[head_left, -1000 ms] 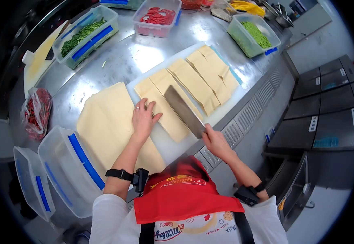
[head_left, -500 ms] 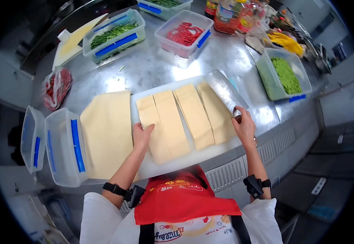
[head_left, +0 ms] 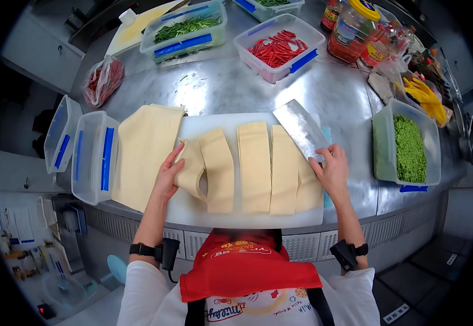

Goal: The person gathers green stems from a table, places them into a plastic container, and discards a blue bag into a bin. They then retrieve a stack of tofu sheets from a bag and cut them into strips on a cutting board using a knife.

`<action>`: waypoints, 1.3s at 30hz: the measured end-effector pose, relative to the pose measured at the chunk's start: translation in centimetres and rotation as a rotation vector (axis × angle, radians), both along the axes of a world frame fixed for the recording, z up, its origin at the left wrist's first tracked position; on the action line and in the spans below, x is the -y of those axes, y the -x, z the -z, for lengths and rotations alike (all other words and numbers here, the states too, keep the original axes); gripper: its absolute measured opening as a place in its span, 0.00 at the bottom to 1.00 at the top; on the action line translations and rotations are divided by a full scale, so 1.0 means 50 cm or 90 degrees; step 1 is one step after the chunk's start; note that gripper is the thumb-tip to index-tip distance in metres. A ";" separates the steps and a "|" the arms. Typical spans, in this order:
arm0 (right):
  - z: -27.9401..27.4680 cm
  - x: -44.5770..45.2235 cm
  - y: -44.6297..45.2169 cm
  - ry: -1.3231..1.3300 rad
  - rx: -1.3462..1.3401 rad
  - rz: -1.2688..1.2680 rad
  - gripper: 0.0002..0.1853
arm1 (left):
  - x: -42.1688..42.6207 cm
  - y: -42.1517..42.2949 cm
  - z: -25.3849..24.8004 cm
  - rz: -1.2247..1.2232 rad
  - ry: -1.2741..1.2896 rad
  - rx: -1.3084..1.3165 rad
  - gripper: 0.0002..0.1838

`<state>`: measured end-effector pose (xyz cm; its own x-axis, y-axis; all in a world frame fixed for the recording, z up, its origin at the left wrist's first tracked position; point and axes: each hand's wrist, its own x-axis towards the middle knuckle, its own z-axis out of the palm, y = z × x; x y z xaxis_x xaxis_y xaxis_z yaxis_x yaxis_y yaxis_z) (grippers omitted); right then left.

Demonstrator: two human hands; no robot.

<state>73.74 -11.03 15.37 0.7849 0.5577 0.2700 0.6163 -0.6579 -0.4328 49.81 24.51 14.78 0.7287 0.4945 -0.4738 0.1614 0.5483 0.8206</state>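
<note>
My left hand (head_left: 167, 173) is closed on the leftmost strip of pale tofu sheet (head_left: 192, 169), which bends upward and curls in its grip. Beside it, more cut tofu strips (head_left: 254, 165) lie side by side on the white cutting board (head_left: 204, 214). My right hand (head_left: 332, 169) grips a cleaver (head_left: 301, 126) at its handle end; the handle is mostly hidden by the fingers. The broad blade slants over the rightmost strips. A large uncut stack of tofu sheet (head_left: 145, 155) rests left of the board, partly overlapping its edge.
Clear containers (head_left: 89, 187) stand at the left, near a bag of red peppers (head_left: 103, 81). Farther back are boxes of cut greens (head_left: 185, 30) and red chillies (head_left: 277, 49). A box of chopped green vegetable (head_left: 409, 149) stands right; jars (head_left: 350, 32) and a yellow glove (head_left: 426, 99) lie behind.
My left hand has lifted and curled the leftmost strip. The cleaver stays in my right hand above the right strips. The head view has shifted, so the whole table appears moved.
</note>
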 end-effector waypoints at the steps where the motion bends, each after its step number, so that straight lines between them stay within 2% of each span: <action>1: -0.008 -0.030 0.000 -0.071 -0.120 -0.016 0.08 | -0.001 -0.004 -0.014 0.006 0.006 0.010 0.30; 2: -0.012 -0.063 0.007 -0.140 -0.242 -0.032 0.07 | 0.004 -0.012 -0.020 0.002 -0.022 -0.003 0.33; 4: 0.005 -0.150 0.037 -0.197 -0.376 -0.190 0.05 | 0.007 -0.011 0.000 -0.009 -0.061 -0.089 0.36; 6: 0.017 -0.246 0.090 -0.198 -0.385 -0.332 0.04 | 0.006 -0.014 0.028 -0.041 -0.088 -0.153 0.42; 9: 0.065 -0.360 0.143 -0.230 -0.232 -0.420 0.09 | -0.016 0.001 0.066 -0.029 -0.032 -0.273 0.44; 10: 0.089 -0.394 0.155 -0.237 -0.175 -0.440 0.11 | -0.007 0.006 0.070 -0.033 -0.100 -0.308 0.37; 11: 0.111 -0.420 0.159 -0.245 -0.114 -0.459 0.12 | -0.003 0.014 0.071 -0.035 -0.060 -0.284 0.33; 12: 0.125 -0.436 0.158 -0.152 -0.132 -0.495 0.18 | 0.003 0.019 0.065 -0.038 -0.018 -0.258 0.29; 14: 0.154 -0.442 0.162 -0.062 -0.069 -0.489 0.22 | 0.019 0.029 0.077 -0.060 0.033 -0.256 0.19; 17: 0.161 -0.437 0.162 0.015 -0.032 -0.498 0.26 | 0.014 0.047 0.086 -0.025 0.073 -0.282 0.21; 20: 0.158 -0.437 0.161 0.038 0.002 -0.499 0.27 | -0.005 0.074 0.084 -0.119 -0.072 -0.161 0.24; 24: 0.152 -0.444 0.164 0.061 -0.009 -0.485 0.27 | -0.011 0.063 -0.076 -0.068 -0.085 -0.066 0.29; 27: 0.010 -0.452 0.153 0.176 -0.409 -0.515 0.27 | 0.019 0.044 -0.134 -0.023 -0.120 -0.007 0.33; 29: 0.043 -0.435 0.171 -0.146 -1.042 -0.473 0.29 | 0.049 0.036 -0.139 0.001 -0.160 0.043 0.35; 30: 0.045 -0.425 0.178 -0.336 -1.343 -0.398 0.31 | 0.061 0.034 -0.139 0.055 -0.152 0.033 0.39; 33: 0.039 -0.405 0.173 -0.526 -1.418 -0.260 0.31 | 0.107 0.039 -0.100 0.073 -0.054 -0.006 0.42; 34: 0.047 -0.404 0.159 -0.588 -1.459 -0.188 0.27 | 0.123 0.044 -0.079 0.056 -0.040 -0.005 0.44; 37: 0.035 -0.374 0.143 -0.369 -1.213 -0.195 0.30 | 0.171 0.054 -0.055 0.042 -0.012 -0.011 0.45; 39: 0.037 -0.371 0.129 -0.343 -1.189 -0.178 0.34 | 0.193 0.066 -0.034 0.052 0.024 -0.023 0.43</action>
